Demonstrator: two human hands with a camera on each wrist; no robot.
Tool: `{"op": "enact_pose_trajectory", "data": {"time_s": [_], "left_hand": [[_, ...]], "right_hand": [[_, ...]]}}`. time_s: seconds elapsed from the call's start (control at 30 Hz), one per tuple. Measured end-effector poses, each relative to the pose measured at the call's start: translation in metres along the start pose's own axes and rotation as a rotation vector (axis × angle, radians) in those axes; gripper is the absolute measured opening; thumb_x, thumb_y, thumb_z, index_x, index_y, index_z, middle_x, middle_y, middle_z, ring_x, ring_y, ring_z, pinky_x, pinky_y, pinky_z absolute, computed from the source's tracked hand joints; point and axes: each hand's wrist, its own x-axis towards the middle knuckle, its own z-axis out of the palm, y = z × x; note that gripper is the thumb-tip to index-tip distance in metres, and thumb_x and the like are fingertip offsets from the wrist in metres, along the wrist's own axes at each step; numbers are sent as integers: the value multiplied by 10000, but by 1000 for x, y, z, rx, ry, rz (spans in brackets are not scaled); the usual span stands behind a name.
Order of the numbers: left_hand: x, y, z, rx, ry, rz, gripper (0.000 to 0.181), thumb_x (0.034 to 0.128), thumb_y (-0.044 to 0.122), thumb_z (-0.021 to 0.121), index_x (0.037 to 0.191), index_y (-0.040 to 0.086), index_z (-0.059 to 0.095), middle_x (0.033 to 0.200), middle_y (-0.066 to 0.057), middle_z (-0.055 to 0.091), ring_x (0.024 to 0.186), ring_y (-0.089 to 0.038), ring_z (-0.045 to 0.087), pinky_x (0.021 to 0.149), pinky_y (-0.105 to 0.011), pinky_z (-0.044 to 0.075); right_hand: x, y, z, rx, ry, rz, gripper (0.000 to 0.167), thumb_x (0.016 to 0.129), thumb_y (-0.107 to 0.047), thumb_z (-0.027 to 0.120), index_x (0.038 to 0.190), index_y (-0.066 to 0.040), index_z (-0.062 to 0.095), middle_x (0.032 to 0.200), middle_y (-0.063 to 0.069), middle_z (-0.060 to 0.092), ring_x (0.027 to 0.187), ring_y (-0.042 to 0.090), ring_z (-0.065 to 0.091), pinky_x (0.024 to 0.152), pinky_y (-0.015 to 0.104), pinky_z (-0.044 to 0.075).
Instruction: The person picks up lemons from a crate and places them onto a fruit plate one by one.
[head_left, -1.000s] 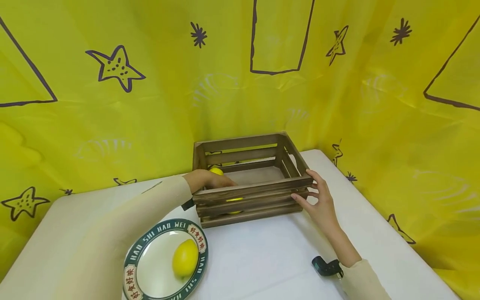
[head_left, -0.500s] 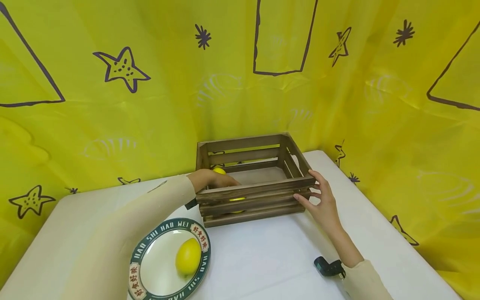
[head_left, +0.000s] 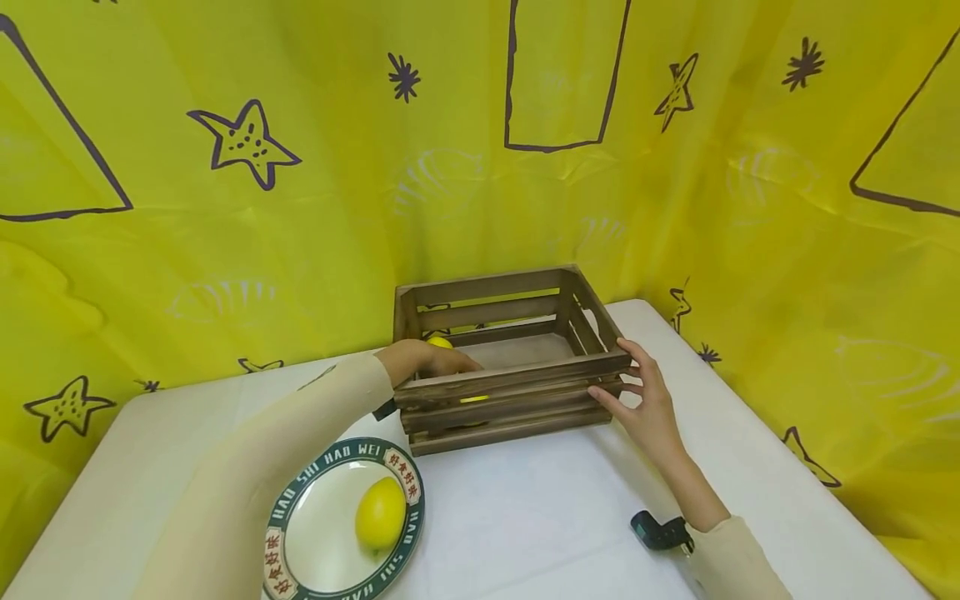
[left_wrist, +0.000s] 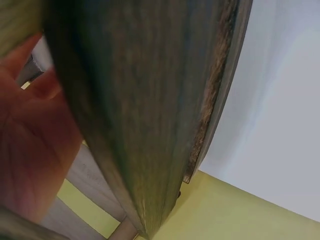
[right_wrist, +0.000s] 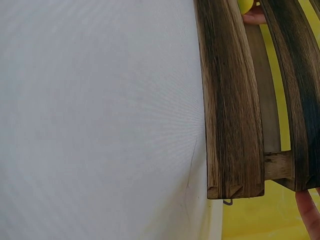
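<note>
A brown slatted wooden crate (head_left: 517,400) stands on the white table. My left hand (head_left: 435,360) reaches over its left front corner, with the fingertips hidden behind the front slats. Inside, it holds a lemon (right_wrist: 245,5), a yellow strip of which shows through the front gap in the head view. Another lemon (head_left: 439,342) lies behind that wrist in the crate. My right hand (head_left: 647,408) grips the crate's right front corner, thumb on a front slat and fingers on the side. A third lemon (head_left: 380,513) rests on the green-rimmed plate (head_left: 347,451).
The plate stands in front of the crate, under the left forearm. A yellow patterned cloth (head_left: 337,250) hangs close behind the crate and along the right. The white table (head_left: 525,517) extends in front, and its right edge runs past the right arm.
The lower patch of yellow behind the front slats is gone from sight, so the lemon at my left hand has risen slightly. My right hand keeps its grip. The head view shifts a little.
</note>
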Motion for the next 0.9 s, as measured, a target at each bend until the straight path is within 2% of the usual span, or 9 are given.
{"op": "enact_pose_trajectory", "data": {"time_s": [0.13, 0.3, 0.33, 0.37, 0.47, 0.57, 0.6, 0.7, 0.9], "left_hand": [[-1, 1, 1, -24, 22, -9, 515, 1030, 107, 443, 1520, 32, 303, 1552, -182, 316, 1441, -347, 268, 1183, -464, 231], [4, -2, 0, -49, 35, -3, 513, 1032, 97, 442, 1523, 44, 303, 1528, -172, 362, 1418, -339, 313, 1172, -471, 252], [7, -5, -1, -32, 37, 17, 520, 1027, 113, 465, 1520, 51, 314, 1516, -166, 381, 1406, -330, 337, 1163, -466, 273], [17, -18, -3, -8, 37, 83, 523, 1028, 188, 486, 1521, 98, 334, 1496, -135, 416, 1378, -297, 385, 1134, -441, 331], [23, -26, -5, 60, 73, 150, 533, 985, 207, 575, 1484, 133, 405, 1422, -118, 496, 1298, -261, 474, 1042, -399, 438], [17, -22, -5, 65, 125, 179, 517, 962, 176, 606, 1451, 126, 446, 1373, -154, 528, 1241, -274, 517, 940, -350, 503], [8, -9, -4, 53, 139, 144, 518, 949, 96, 605, 1442, 86, 448, 1375, -192, 518, 1249, -306, 509, 948, -360, 503], [1, -2, -4, 22, 182, 157, 524, 925, 80, 633, 1422, 76, 465, 1373, -218, 505, 1236, -321, 511, 915, -338, 516], [1, -3, -2, -64, 244, 202, 535, 907, 91, 666, 1407, 74, 476, 1440, -174, 442, 1281, -318, 474, 989, -369, 489]], "right_hand": [[0, 0, 0, -3, -5, 9, 851, 695, 107, 812, 1423, -19, 389, 1321, 248, 456, 999, 111, 485, 805, 22, 422], [0, 1, 0, -3, 4, 7, 851, 693, 108, 813, 1424, -23, 396, 1321, 241, 462, 997, 92, 490, 806, 17, 423], [0, 1, 0, -3, 4, 5, 851, 694, 107, 814, 1424, -25, 397, 1318, 238, 463, 996, 84, 488, 806, 16, 422], [0, 1, 0, -3, 5, 5, 850, 694, 104, 815, 1423, -26, 398, 1315, 236, 466, 995, 77, 486, 807, 15, 422], [-1, 0, 1, -2, 4, 3, 851, 694, 103, 816, 1423, -27, 396, 1311, 231, 467, 999, 65, 476, 809, 14, 420], [-1, -1, 1, -2, 11, -9, 849, 692, 104, 817, 1420, -20, 398, 1315, 221, 473, 1000, 50, 474, 805, 16, 421], [-1, -1, 1, -4, 12, -11, 849, 691, 106, 816, 1419, -16, 397, 1316, 223, 472, 1001, 60, 477, 805, 17, 422], [0, -1, 0, -6, 14, -12, 849, 689, 109, 816, 1418, -13, 397, 1321, 221, 472, 1003, 76, 480, 805, 22, 424], [-1, 0, 0, -5, 10, -4, 846, 693, 114, 811, 1419, -18, 396, 1309, 231, 471, 1006, 28, 465, 808, 24, 427]]}}
